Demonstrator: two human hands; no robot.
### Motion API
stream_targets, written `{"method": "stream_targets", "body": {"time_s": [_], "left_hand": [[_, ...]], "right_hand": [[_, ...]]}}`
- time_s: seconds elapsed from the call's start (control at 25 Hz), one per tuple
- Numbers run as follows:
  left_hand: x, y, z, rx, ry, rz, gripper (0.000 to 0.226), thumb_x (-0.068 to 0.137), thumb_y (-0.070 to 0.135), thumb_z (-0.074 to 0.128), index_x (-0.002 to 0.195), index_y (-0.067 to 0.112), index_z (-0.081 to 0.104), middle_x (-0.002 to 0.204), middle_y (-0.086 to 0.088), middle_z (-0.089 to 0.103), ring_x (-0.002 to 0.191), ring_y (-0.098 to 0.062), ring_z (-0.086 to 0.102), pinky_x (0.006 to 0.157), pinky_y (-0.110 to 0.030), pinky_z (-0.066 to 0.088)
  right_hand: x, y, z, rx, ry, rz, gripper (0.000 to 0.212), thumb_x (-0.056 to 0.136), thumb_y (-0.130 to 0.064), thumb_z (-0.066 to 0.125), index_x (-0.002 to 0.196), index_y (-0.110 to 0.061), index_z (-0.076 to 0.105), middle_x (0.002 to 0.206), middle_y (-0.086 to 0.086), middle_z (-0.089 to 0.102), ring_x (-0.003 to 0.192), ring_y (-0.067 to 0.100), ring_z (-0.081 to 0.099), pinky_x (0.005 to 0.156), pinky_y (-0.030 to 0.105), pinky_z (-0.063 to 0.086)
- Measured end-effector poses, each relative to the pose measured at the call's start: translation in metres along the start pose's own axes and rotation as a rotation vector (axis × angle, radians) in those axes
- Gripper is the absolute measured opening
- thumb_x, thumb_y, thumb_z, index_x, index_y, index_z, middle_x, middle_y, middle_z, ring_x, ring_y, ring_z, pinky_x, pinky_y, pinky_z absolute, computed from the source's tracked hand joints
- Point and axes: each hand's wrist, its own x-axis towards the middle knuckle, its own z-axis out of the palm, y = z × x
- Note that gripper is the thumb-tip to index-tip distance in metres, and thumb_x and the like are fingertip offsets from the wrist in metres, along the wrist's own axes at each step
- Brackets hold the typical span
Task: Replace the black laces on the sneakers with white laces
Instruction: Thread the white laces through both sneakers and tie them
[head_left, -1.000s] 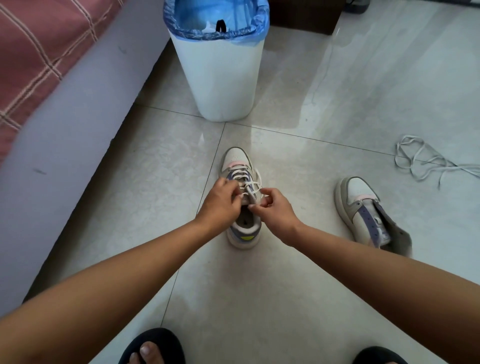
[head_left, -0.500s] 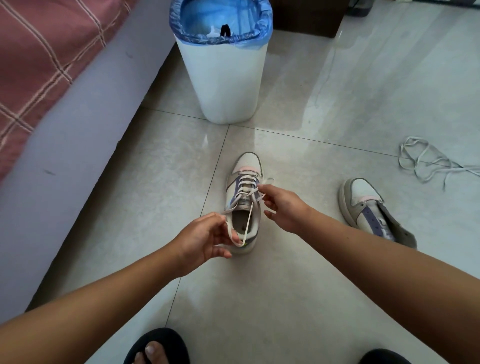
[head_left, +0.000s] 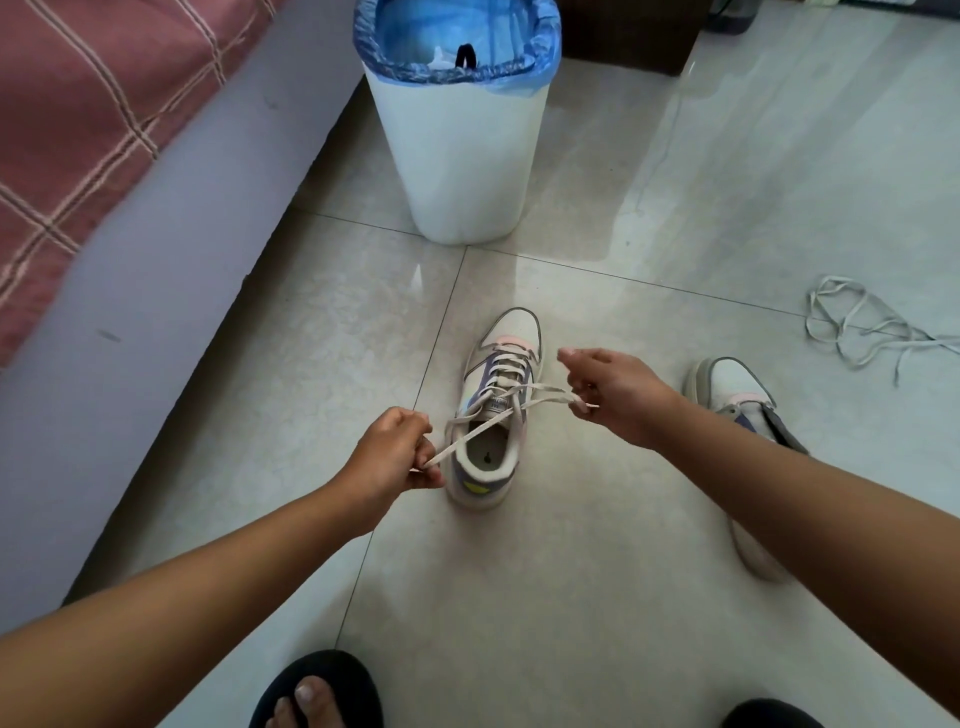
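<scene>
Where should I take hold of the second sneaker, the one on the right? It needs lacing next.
Judging by its pose, grip the second sneaker by its heel collar, coming from above on your right. It stands upright with its toe pointing away, and the right forearm covers the heel.

**Taut laces span the laced sneaker, open tile on either side**

Your left hand (head_left: 392, 457) and right hand (head_left: 608, 387) each pinch an end of the white lace (head_left: 498, 410), stretched across the sneaker (head_left: 496, 410) between them. Ahead, the white bin (head_left: 457, 156) stands just beyond the toe. The bed edge (head_left: 156, 291) walls your left. To your right lie the second sneaker (head_left: 732, 387) and a loose lace (head_left: 857, 332); bare tile (head_left: 545, 571) lies nearer you.
</scene>
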Motion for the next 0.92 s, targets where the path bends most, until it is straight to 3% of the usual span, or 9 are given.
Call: {"method": "stream_targets", "body": {"time_s": [0.16,0.28,0.44,0.52,0.64,0.76,0.92], "left_hand": [[0.004,-0.003,0.000,0.417,-0.078,0.099,0.017,0.098,0.021,0.044,0.089,0.008,0.052,0.063,-0.004,0.046,0.054,-0.019,0.049,0.061,-0.033,0.051],[0.005,-0.003,0.005,0.726,-0.131,0.207,0.020,0.094,0.032,0.052,0.082,0.018,0.057,0.067,0.004,0.053,0.063,-0.014,0.051,0.064,-0.031,0.046],[0.003,-0.001,0.015,0.860,-0.113,0.317,0.013,0.090,0.029,0.059,0.085,0.017,0.062,0.074,0.006,0.057,0.066,-0.008,0.047,0.060,-0.023,0.036],[0.004,0.001,0.018,0.879,-0.107,0.329,0.012,0.090,0.027,0.058,0.084,0.018,0.062,0.075,0.006,0.058,0.067,-0.007,0.048,0.059,-0.020,0.036],[0.005,0.002,0.019,0.922,-0.096,0.310,0.014,0.092,0.024,0.053,0.080,0.016,0.057,0.069,0.007,0.053,0.063,-0.009,0.046,0.055,-0.020,0.033],[0.005,0.003,0.021,0.958,-0.086,0.277,0.016,0.092,0.021,0.047,0.080,0.012,0.051,0.067,0.002,0.048,0.060,-0.013,0.039,0.053,-0.025,0.030],[0.006,0.005,0.020,0.969,-0.064,0.211,0.021,0.092,0.021,0.044,0.072,0.014,0.042,0.065,0.001,0.044,0.057,-0.013,0.035,0.050,-0.027,0.025]], "right_hand": [[-0.008,0.003,-0.006,-0.487,-0.102,-0.124,0.017,0.078,-0.018,0.075,0.089,-0.009,0.065,0.062,0.001,0.047,0.053,0.010,0.040,0.056,0.022,0.036],[-0.001,0.010,0.000,-0.830,-0.036,-0.308,0.023,0.076,-0.027,0.078,0.091,-0.013,0.066,0.063,-0.006,0.044,0.054,0.006,0.038,0.051,0.019,0.030],[0.003,0.012,0.008,-1.028,0.030,-0.464,0.015,0.086,-0.026,0.067,0.092,-0.012,0.068,0.085,0.002,0.056,0.077,0.016,0.052,0.070,0.028,0.042],[0.001,0.010,0.012,-1.051,0.037,-0.462,0.017,0.092,-0.021,0.058,0.092,-0.008,0.069,0.087,0.006,0.062,0.080,0.018,0.055,0.072,0.029,0.043],[-0.001,0.004,0.014,-0.727,-0.024,-0.210,0.022,0.096,-0.016,0.050,0.087,-0.008,0.068,0.083,0.001,0.065,0.076,0.012,0.056,0.066,0.021,0.041],[-0.003,-0.005,0.007,-0.222,-0.171,0.125,0.026,0.096,-0.020,0.047,0.075,-0.018,0.062,0.076,-0.005,0.063,0.083,0.013,0.055,0.074,0.029,0.040],[0.002,-0.013,-0.005,0.056,-0.145,0.201,0.037,0.097,-0.036,0.043,0.063,-0.022,0.046,0.072,-0.004,0.056,0.076,0.013,0.052,0.087,0.035,0.040]]}}
